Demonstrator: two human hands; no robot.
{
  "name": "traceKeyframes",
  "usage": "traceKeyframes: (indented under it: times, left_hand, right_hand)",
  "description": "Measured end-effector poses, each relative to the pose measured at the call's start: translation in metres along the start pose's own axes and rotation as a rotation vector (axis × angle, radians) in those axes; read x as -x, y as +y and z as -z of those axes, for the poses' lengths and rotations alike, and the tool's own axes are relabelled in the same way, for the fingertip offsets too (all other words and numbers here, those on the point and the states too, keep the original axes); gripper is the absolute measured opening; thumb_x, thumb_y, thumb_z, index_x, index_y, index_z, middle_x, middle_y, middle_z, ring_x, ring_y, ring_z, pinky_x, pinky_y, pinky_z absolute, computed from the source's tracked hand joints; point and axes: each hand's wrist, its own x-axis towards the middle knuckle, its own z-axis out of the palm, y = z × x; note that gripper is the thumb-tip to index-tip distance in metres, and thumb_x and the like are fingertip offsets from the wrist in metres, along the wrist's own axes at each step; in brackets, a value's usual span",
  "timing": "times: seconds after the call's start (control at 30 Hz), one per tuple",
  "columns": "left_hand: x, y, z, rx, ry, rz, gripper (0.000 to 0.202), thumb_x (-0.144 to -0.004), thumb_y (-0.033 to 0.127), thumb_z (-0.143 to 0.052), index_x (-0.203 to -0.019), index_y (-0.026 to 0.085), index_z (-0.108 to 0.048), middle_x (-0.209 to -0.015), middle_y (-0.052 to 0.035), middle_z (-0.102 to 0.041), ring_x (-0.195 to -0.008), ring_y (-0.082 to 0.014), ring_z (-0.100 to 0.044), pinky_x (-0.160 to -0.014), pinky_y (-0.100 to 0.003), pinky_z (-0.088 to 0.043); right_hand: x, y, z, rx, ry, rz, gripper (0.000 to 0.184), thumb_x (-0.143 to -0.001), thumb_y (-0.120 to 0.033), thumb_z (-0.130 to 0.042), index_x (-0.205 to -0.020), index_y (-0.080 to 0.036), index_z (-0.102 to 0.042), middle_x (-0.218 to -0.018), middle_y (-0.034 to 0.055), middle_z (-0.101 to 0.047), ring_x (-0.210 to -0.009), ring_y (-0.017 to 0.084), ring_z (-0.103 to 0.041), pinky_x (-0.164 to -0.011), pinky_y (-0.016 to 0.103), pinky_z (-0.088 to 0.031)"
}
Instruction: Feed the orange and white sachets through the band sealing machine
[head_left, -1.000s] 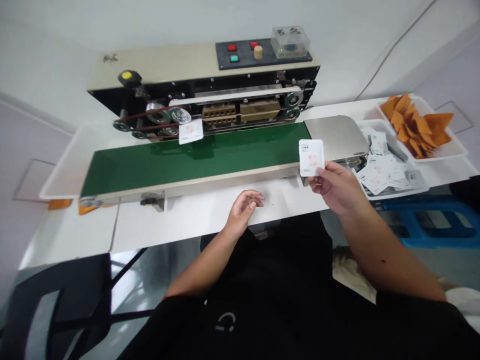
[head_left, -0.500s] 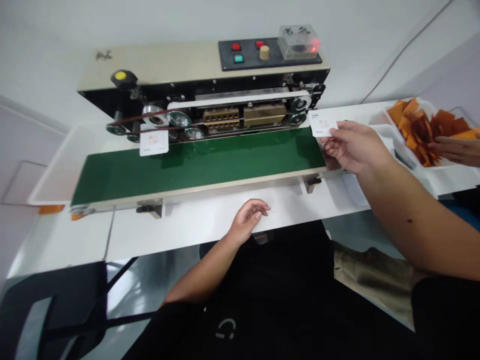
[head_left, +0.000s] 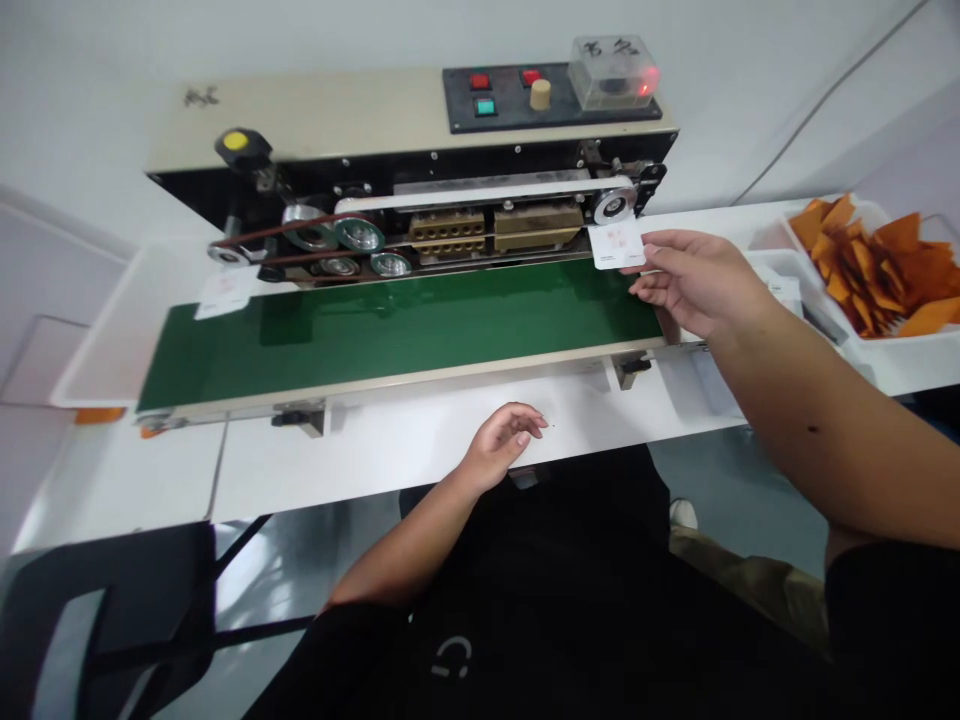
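My right hand pinches the right edge of a small white packet with faint pink print. This packet is at the right end of the band sealer, its top edge by the right rollers, above the green conveyor belt. A second white packet lies at the belt's left end, its upper edge by the left rollers. My left hand hovers near the table's front edge, fingers loosely curved and thumb apart, holding nothing.
On the right stands a white bin of orange pieces, with another white tray beside it. A white tray is at the sealer's left end. The control panel sits on top. A black chair stands at lower left.
The left packet has travelled left along the belt. My right hand has brought its packet left to the rollers. Another person's hand over the orange pieces has left the view.
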Motion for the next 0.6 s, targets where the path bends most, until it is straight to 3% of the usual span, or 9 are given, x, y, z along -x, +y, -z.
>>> traceKeyframes:
  times: [0.17, 0.37, 0.5, 0.6]
  left_hand:
    - [0.002, -0.01, 0.007, -0.06, -0.057, -0.075, 0.04, -0.103, 0.051, -0.072, -0.125, 0.018, -0.069, -0.116, -0.0125, -0.074, -0.098, -0.0222, -0.071, -0.093, -0.038, -0.056]
    - [-0.001, -0.016, 0.009, -0.088, -0.064, -0.081, 0.041, -0.103, 0.052, -0.072, -0.126, 0.018, -0.069, -0.115, -0.0131, -0.075, -0.098, -0.0223, -0.071, -0.093, -0.038, -0.058]
    - [-0.005, -0.023, 0.011, -0.103, -0.062, -0.1, 0.04, -0.103, 0.051, -0.073, -0.125, 0.017, -0.07, -0.113, -0.0126, -0.075, -0.097, -0.0216, -0.071, -0.093, -0.038, -0.058]
    - [-0.007, -0.027, 0.012, -0.124, -0.075, -0.104, 0.04, -0.102, 0.051, -0.074, -0.125, 0.017, -0.071, -0.113, -0.0122, -0.075, -0.096, -0.021, -0.071, -0.092, -0.037, -0.058]
  right_hand:
    - [0.018, 0.012, 0.017, -0.003, 0.048, 0.085, 0.02, -0.091, -0.017, -0.079, -0.109, -0.022, -0.074, -0.093, 0.0052, -0.079, -0.061, 0.012, -0.07, -0.052, 0.021, -0.056]
    - [0.069, 0.036, 0.05, -0.049, 0.147, 0.226, 0.029, -0.079, -0.023, -0.083, -0.107, -0.02, -0.076, -0.087, 0.0022, -0.078, -0.059, 0.013, -0.07, -0.051, 0.022, -0.053]
    - [0.099, 0.063, 0.081, 0.036, 0.32, 0.35, 0.025, -0.077, -0.022, -0.08, -0.101, -0.017, -0.078, -0.078, 0.0023, -0.075, -0.056, 0.013, -0.066, -0.049, 0.023, -0.047]
    - [0.104, 0.086, 0.117, 0.126, 0.526, 0.428, 0.02, -0.082, -0.019, -0.074, -0.101, -0.017, -0.078, -0.075, 0.003, -0.072, -0.059, 0.013, -0.064, -0.053, 0.025, -0.044]
